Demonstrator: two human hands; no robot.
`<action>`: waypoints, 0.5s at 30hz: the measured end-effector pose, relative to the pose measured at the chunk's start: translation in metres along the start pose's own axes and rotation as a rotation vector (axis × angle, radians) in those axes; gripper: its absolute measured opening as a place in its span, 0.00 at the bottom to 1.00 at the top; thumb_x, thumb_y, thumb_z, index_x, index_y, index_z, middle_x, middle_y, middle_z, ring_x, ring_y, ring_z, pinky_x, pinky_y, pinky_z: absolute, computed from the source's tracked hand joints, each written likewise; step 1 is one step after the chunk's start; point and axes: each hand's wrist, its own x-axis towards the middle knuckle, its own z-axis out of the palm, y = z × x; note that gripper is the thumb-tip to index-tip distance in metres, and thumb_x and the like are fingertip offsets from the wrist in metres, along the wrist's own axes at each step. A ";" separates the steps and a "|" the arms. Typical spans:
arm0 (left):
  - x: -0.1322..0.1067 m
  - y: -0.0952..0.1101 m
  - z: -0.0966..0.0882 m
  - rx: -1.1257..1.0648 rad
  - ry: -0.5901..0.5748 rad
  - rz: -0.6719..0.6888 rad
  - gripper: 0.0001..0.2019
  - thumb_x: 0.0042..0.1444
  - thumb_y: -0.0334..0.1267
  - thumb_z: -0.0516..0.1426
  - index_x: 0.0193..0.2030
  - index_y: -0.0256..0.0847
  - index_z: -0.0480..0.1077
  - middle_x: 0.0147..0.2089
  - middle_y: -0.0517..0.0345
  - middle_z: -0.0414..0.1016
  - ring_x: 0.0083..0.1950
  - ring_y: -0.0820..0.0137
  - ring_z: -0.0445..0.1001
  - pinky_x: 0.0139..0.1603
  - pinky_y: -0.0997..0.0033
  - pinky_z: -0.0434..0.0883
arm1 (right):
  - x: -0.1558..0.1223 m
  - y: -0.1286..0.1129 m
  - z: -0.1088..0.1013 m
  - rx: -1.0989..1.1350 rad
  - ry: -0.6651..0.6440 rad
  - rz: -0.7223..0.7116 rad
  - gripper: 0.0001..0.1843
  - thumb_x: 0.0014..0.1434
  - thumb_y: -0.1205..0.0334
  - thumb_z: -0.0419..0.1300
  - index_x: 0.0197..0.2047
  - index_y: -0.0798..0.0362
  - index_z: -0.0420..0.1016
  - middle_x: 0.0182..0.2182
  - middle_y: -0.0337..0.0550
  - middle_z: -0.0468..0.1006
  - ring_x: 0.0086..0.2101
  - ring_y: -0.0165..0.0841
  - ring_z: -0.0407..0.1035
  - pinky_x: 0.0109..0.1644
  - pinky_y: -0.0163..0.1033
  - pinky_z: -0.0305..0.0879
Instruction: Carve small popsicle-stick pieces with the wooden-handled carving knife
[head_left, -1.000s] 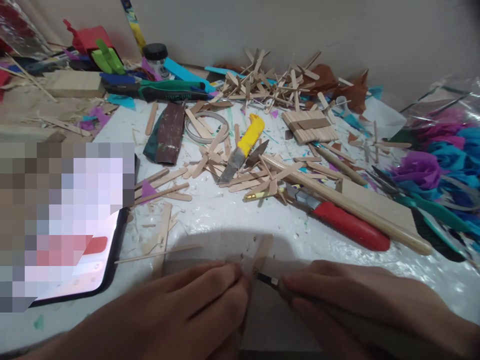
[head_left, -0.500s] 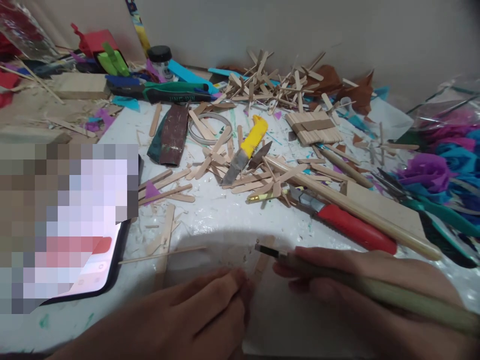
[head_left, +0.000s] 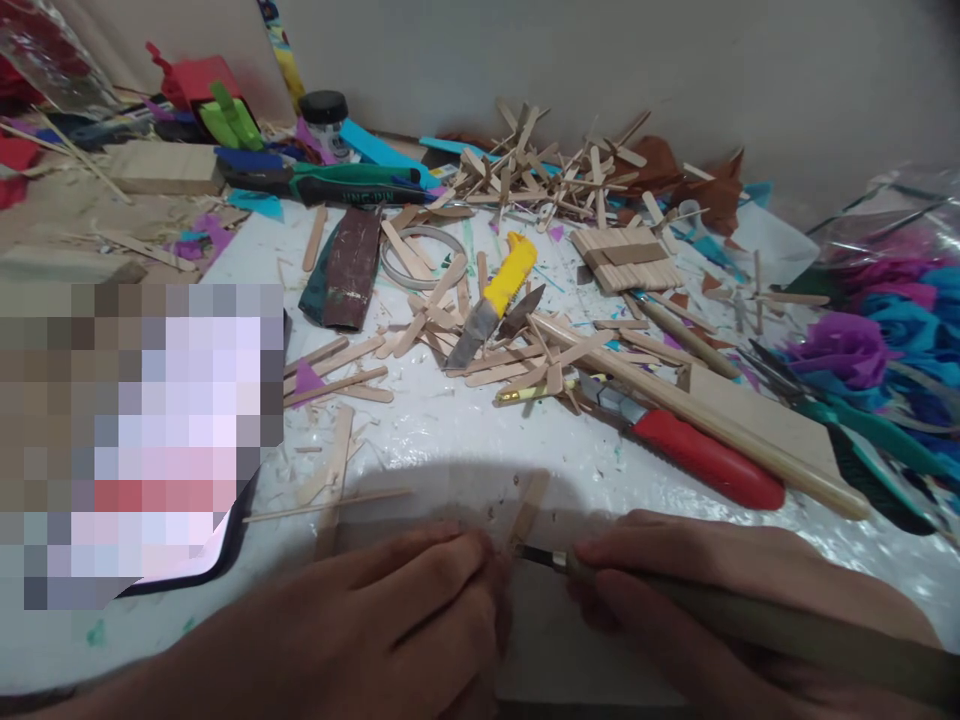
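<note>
Working over the white table (head_left: 420,430), the left hand (head_left: 420,600) curls closed, its hold hidden; the right hand (head_left: 720,548) pinches a carving tool (head_left: 750,612). Its tip meets a wooden stick (head_left: 529,507) beside the left hand. Carving seems under way; the next stroke calls for steadiness.

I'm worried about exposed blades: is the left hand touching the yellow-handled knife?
Apart: the head view shows a stretch of white tabletop between the left hand and the yellow-handled knife.

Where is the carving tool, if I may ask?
The tool is in the right hand, lower right of the head view, tip near the stick by the left hand.
</note>
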 end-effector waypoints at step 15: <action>-0.016 0.006 0.004 -0.083 0.110 -0.078 0.18 0.86 0.29 0.53 0.50 0.34 0.85 0.53 0.58 0.90 0.63 0.72 0.84 0.85 0.75 0.62 | -0.006 0.002 0.002 -0.074 -0.052 -0.083 0.11 0.72 0.65 0.66 0.46 0.39 0.90 0.34 0.34 0.94 0.24 0.36 0.86 0.28 0.34 0.84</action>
